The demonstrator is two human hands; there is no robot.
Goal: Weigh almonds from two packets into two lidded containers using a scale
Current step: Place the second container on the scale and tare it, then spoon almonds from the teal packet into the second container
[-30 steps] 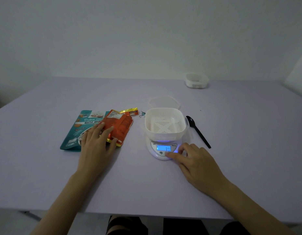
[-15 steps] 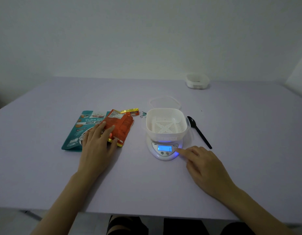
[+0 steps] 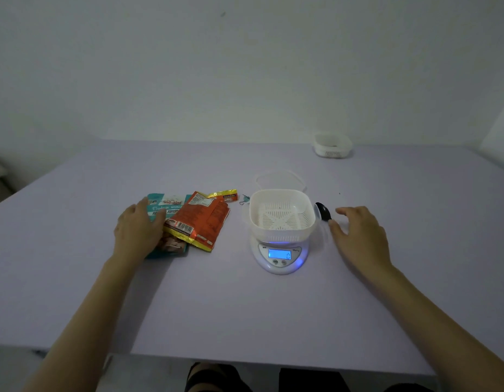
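The left hand (image 3: 137,230) rests flat on the teal almond packet (image 3: 171,205), grip wide. The right hand (image 3: 361,236) hangs over the black plastic spoon (image 3: 325,212), grip wide, holding nothing. Between them, a white slotted tub (image 3: 281,215) sits on the small white scale (image 3: 279,257). The orange foil packet (image 3: 208,219) lies partly over the teal one.

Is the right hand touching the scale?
Apart. The head view shows bare table between the right hand and the scale; the hand is beside the black spoon.
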